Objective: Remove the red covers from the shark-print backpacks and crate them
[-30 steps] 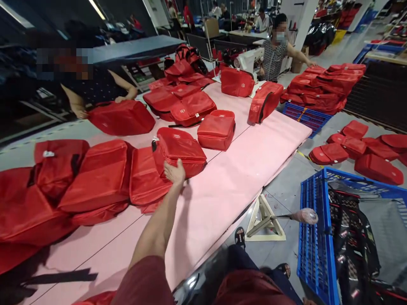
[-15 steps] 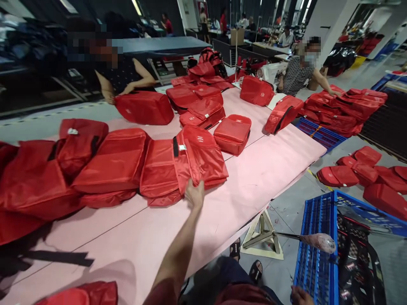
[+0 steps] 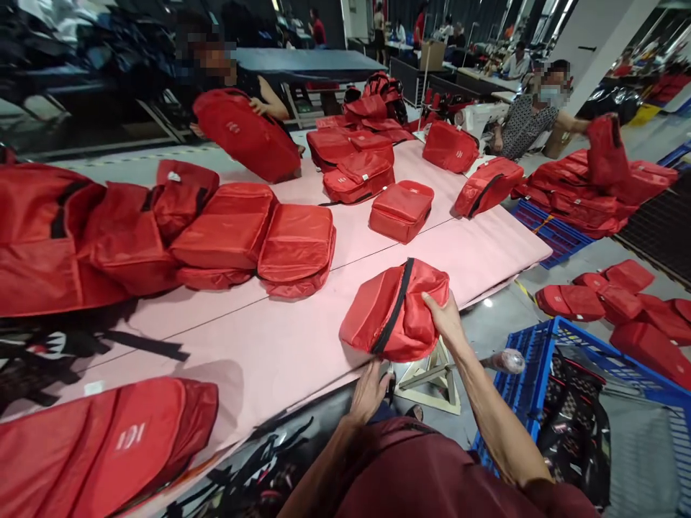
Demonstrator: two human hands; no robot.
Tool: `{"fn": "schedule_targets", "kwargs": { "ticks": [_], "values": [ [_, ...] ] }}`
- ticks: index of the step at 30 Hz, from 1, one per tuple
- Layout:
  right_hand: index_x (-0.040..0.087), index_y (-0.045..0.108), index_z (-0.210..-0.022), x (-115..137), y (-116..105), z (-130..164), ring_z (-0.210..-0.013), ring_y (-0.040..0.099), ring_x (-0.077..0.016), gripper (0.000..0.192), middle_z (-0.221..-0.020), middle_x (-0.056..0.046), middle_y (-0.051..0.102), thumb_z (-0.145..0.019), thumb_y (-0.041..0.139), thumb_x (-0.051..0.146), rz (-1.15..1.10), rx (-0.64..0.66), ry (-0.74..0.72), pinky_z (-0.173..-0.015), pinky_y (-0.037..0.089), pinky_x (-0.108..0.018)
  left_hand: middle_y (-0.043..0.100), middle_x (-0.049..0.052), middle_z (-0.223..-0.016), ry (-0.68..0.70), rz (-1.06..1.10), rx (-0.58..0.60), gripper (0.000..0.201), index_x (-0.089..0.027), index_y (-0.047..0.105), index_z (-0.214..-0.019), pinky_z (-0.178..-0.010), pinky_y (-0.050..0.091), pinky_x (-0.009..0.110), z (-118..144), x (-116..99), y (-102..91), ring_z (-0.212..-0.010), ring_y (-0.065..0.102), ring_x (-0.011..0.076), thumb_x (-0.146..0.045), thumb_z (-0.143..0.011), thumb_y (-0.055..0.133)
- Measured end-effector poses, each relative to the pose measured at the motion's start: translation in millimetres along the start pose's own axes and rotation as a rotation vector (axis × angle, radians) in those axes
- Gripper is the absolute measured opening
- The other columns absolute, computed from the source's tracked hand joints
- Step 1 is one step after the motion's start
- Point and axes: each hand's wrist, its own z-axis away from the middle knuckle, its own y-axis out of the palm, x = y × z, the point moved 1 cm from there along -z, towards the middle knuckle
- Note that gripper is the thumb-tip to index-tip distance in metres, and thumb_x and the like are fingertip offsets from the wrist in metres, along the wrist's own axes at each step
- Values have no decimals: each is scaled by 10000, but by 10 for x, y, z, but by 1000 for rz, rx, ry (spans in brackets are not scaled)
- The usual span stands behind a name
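A red fabric bag (image 3: 372, 306) with a black zip band across it is tilted up at the front edge of the pink-covered table (image 3: 232, 338). My right hand (image 3: 445, 320) grips its right side, thumb on the near face and the other fingers partly hidden. Just below the bag's lower edge is my left hand (image 3: 370, 394), its thumb apart from its fingers. The fingertips reach the bag's underside; I cannot tell whether they press on it. Another red bag (image 3: 296, 241) lies flat farther back on the table.
More red bags (image 3: 227, 223) line the table's left side, and one (image 3: 129, 439) lies at the near left. Two co-workers (image 3: 532, 122) handle red bags across the table. A blue crate (image 3: 532, 360) holding dark patterned items stands at right, beside a cream metal stand (image 3: 432, 385).
The red bag has come off the row of bags toward me and to the right. My right hand now grips it, and my left has drawn back to its lower edge. Both co-workers have lifted bags.
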Motion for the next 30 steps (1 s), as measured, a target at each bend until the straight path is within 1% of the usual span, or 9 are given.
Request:
{"fn": "schedule_targets", "kwargs": {
  "ticks": [4, 7, 10, 14, 18, 22, 25, 27, 30],
  "values": [
    [221, 656, -1385, 28, -63, -31, -1286, 767, -308, 547, -1419, -146, 806, -934, 708, 527, 241, -46, 74, -1184, 601, -469, 849, 142, -1191, 71, -14, -302, 374, -267, 776, -1222, -1069, 659, 508, 217, -396, -245, -1108, 817, 321, -537, -1098, 548],
    [229, 690, -1359, 200, -95, -60, -1213, 779, -313, 465, -1342, -127, 830, -982, 658, 499, 363, 30, 7, -1150, 604, -486, 823, 146, -1208, 122, -93, -520, 426, -247, 741, -1272, -1089, 634, 509, 189, -708, -566, -1132, 781, 332, -597, -1030, 715],
    [246, 680, -1473, 444, -79, -89, -1207, 781, -337, 538, -1317, -113, 840, -1000, 671, 501, 475, 114, -122, -1162, 596, -521, 787, 159, -1377, 133, -101, -358, 568, -240, 701, -1411, -1156, 591, 507, 81, -873, -764, -1278, 735, 353, -608, -987, 785],
    [221, 538, -1687, 631, 2, -58, -1406, 722, -381, 730, -1537, -144, 757, -1028, 663, 511, 521, 184, -158, -1268, 535, -583, 843, 93, -1158, 56, 43, 27, 423, -267, 732, -1272, -992, 612, 423, -41, -858, -679, -1060, 785, 311, -610, -1062, 603],
    [216, 300, -1828, 642, 174, 177, -1421, 716, -446, 913, -1614, -192, 695, -1064, 630, 593, 569, 210, -146, -1240, 548, -664, 821, 84, -1068, -29, 56, -97, 486, -254, 700, -1365, -882, 582, 403, -177, -844, -549, -977, 768, 317, -599, -1065, 537],
    [225, 320, -1823, 644, 372, 344, -1339, 754, -458, 816, -1494, -191, 761, -1092, 563, 496, 692, 186, -169, -1190, 572, -664, 806, 117, -1084, -100, -62, -315, 517, -237, 712, -1322, -826, 540, 404, -545, -929, -821, -951, 741, 336, -643, -1113, 470],
    [245, 388, -1796, 635, 373, 285, -1308, 771, -425, 766, -1438, -161, 793, -1082, 566, 454, 713, 166, -176, -1181, 587, -599, 800, 126, -1052, -64, -160, -405, 510, -239, 713, -1158, -870, 541, 402, -912, -802, -1227, -973, 734, 327, -669, -1127, 441],
    [274, 425, -1776, 604, 286, 203, -1281, 780, -405, 750, -1405, -128, 810, -1069, 590, 461, 693, 133, -163, -1170, 596, -567, 798, 140, -1024, -125, -199, -407, 503, -237, 699, -1080, -919, 558, 427, -1043, -520, -1425, -988, 732, 336, -660, -1113, 427],
    [312, 486, -1732, 531, 133, 123, -1277, 777, -370, 708, -1388, -76, 823, -1053, 625, 455, 638, 124, -137, -1164, 599, -521, 813, 195, -1022, -393, -158, -369, 503, -232, 692, -985, -956, 595, 475, -898, 40, -1410, -1052, 761, 378, -607, -1087, 372]
  ]
}}
